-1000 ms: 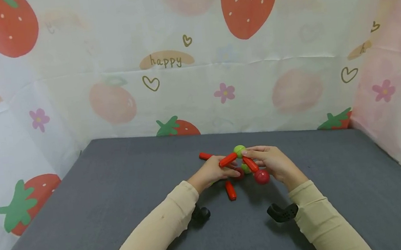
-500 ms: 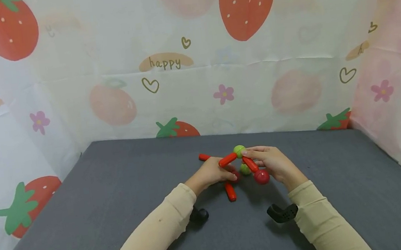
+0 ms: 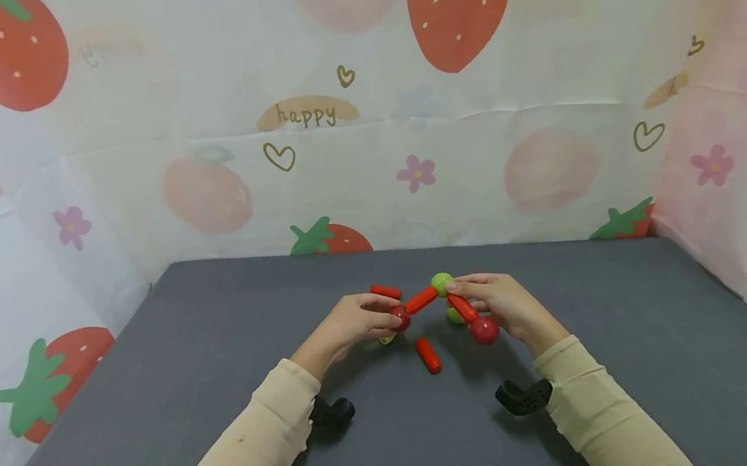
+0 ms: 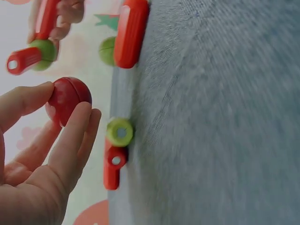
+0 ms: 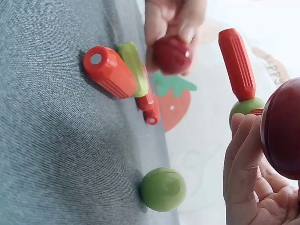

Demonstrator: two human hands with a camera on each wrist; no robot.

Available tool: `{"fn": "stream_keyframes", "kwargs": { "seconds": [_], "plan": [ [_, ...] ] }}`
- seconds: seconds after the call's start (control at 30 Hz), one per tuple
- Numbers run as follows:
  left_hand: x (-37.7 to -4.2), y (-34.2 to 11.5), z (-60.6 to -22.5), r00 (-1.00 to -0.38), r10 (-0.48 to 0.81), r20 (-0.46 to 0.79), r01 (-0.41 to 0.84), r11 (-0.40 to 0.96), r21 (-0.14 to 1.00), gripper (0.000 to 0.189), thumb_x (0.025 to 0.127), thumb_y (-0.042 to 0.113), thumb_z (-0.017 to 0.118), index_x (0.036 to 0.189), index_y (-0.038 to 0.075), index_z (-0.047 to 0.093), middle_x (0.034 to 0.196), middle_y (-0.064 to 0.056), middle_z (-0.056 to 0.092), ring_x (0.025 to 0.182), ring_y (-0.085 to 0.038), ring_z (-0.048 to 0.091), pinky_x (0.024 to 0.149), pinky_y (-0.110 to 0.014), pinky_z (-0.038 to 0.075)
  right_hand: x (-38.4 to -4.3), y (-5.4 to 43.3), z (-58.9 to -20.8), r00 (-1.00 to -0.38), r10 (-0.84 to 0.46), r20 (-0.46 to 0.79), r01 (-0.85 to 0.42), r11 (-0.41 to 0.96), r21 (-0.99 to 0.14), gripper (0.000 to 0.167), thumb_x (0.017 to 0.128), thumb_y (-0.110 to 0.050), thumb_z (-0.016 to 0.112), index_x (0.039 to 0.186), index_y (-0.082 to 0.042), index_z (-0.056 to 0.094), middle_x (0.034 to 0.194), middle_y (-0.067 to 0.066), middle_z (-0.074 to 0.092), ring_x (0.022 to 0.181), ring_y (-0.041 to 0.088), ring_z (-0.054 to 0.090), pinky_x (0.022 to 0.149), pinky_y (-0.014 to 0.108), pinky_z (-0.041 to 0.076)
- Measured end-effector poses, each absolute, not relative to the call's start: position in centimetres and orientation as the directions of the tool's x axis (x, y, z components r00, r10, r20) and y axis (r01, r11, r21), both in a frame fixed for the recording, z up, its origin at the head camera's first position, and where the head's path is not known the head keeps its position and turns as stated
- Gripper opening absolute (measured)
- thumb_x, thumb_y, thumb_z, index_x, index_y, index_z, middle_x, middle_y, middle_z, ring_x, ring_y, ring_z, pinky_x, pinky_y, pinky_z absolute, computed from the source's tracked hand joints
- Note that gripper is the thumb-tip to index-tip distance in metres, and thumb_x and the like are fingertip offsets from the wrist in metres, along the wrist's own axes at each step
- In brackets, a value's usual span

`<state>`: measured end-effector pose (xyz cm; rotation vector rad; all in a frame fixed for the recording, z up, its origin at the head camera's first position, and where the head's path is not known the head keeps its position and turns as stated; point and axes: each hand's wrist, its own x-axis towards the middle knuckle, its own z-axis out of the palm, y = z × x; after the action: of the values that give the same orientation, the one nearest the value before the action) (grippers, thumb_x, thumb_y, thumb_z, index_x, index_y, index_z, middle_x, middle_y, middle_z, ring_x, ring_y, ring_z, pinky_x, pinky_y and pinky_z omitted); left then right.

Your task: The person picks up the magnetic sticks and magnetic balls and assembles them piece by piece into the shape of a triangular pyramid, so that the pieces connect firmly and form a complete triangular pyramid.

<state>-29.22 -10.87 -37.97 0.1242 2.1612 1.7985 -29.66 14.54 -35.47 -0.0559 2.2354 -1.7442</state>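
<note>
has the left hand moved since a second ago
Yes. In the head view the left hand, pinching a red ball, has shifted left, away from the loose red stick lying on the grey table.

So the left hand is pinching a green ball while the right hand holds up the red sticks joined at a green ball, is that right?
Not quite: the ball the left hand pinches is dark red, not green, as the left wrist view shows. The rest holds: the right hand holds up the red sticks joined at a green ball.
</note>
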Motion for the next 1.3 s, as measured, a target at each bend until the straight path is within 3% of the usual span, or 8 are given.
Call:
{"fn": "stream_keyframes", "kwargs": {
  "seconds": [0.23,0.43,0.83,1.3],
  "plan": [
    [-28.4,-11.9,-38.0,-0.946,0.277,-0.169,-0.113,0.209,0.971,0.036,0.092,0.010,0.070,0.127,0.001,0.064,0.127,-0.018,0.063,0.100,-0.017,0.070,0.096,-0.038,0.057,-29.4,14.8,-35.6,-0.949,-0.225,-0.220,0.156,0.269,-0.950,0.058,0.094,-0.036,0.068,0.139,-0.002,0.055,0.108,0.005,0.075,0.089,0.014,0.073,0.073,0.029,0.060],
    [-27.5,-12.8,-38.3,-0.962,0.236,-0.140,-0.089,0.217,0.972,0.031,0.091,0.011,0.072,0.120,0.000,0.067,0.123,-0.018,0.065,0.096,-0.018,0.071,0.093,-0.038,0.058,-29.4,14.6,-35.8,-0.950,-0.230,-0.210,0.140,0.287,-0.948,0.059,0.094,-0.037,0.068,0.140,-0.003,0.055,0.111,0.003,0.073,0.102,0.023,0.071,0.077,0.030,0.060],
    [-26.1,-14.5,-38.5,-0.968,0.197,-0.154,-0.118,0.183,0.976,0.037,0.091,0.016,0.073,0.124,0.001,0.066,0.132,-0.017,0.060,0.100,-0.014,0.071,0.098,-0.038,0.056,-29.4,14.2,-36.1,-0.951,-0.233,-0.202,0.119,0.328,-0.937,0.056,0.093,-0.038,0.068,0.137,-0.006,0.059,0.098,-0.003,0.076,0.098,0.025,0.071,0.078,0.032,0.060],
    [-24.8,-14.5,-38.2,-0.961,0.257,-0.097,-0.044,0.204,0.978,0.033,0.089,0.011,0.071,0.119,-0.001,0.065,0.114,-0.014,0.070,0.092,-0.013,0.069,0.092,-0.034,0.058,-29.3,13.6,-36.3,-0.947,-0.234,-0.222,0.143,0.314,-0.939,0.053,0.094,-0.036,0.068,0.137,-0.006,0.060,0.098,-0.003,0.075,0.097,0.024,0.071,0.075,0.032,0.060]
  ]
}}
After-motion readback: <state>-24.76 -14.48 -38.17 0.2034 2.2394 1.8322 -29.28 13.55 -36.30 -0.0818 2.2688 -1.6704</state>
